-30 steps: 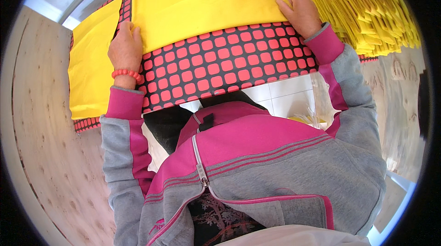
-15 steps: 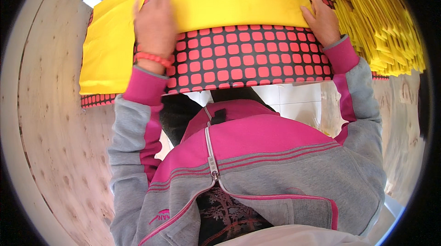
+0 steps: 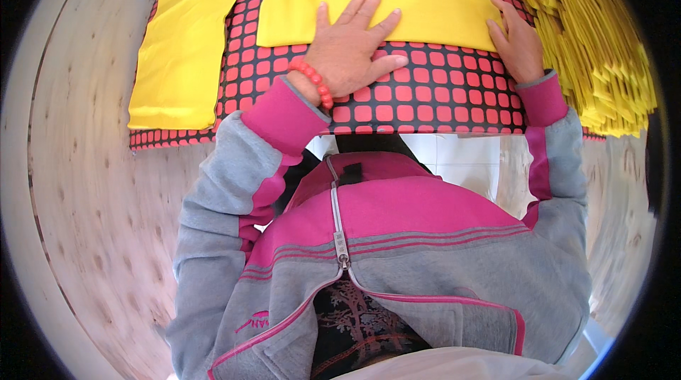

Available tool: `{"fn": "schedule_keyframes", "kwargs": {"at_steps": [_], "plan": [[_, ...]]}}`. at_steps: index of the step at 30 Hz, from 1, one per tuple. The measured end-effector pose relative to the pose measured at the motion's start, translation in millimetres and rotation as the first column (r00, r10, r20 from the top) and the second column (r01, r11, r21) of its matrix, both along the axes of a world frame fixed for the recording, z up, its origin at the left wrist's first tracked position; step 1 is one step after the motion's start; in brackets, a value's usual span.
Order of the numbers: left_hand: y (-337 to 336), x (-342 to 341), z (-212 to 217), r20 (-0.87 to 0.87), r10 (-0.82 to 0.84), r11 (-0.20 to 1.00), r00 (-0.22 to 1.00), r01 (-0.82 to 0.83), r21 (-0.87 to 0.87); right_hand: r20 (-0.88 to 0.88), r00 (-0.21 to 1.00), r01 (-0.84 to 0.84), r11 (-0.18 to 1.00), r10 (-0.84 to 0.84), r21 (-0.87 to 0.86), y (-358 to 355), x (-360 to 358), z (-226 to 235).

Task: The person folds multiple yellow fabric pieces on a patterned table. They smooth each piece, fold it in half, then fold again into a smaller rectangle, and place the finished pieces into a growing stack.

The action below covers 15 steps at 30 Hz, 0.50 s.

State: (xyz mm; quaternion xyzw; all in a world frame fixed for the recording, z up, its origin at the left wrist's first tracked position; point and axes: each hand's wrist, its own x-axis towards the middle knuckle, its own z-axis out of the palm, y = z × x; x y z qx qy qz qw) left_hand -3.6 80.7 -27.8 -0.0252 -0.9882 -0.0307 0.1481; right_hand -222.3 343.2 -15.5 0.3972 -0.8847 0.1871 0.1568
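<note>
A folded yellow cloth [image 3: 440,11] lies flat at the top middle, running out of view at the top. My left hand [image 3: 347,50], with a red bead bracelet [image 3: 312,82] at its wrist, has its fingers spread flat on the cloth's near edge. Its palm and thumb rest over the patterned tabletop. At the cloth's right edge is my right hand [image 3: 521,43], its thumb and forefinger apart and touching the fabric. The other fingers of that hand are partly hidden.
A second yellow cloth piece [image 3: 181,53] lies flat on the left. To the right, close to my right hand, rises a thick pile of folded yellow cloths [image 3: 596,61]. Black covering with red squares [image 3: 425,92] tops the table, whose near edge is just before my body.
My left hand has moved right, from the gap beside the left piece onto the folded cloth, with its fingers now spread. My right hand stays at the cloth's right edge.
</note>
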Motion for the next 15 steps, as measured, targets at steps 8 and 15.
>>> {"fn": "schedule_keyframes", "kwargs": {"at_steps": [8, 15], "plan": [[-2.4, -1.3, 1.7, 0.021, -0.018, 1.000, 1.000, 0.018, 0.003, -0.397, 0.890, -0.244, 0.970, 0.225, 0.002, -35.0, 68.8, 30.1], [-6.5, -3.4, 0.9, 0.068, -0.032, 0.999, 0.997, 0.031, 0.011, 0.081, 0.829, -0.533, 0.824, 0.554, -0.191, -109.0, 127.4, 0.6]]}}
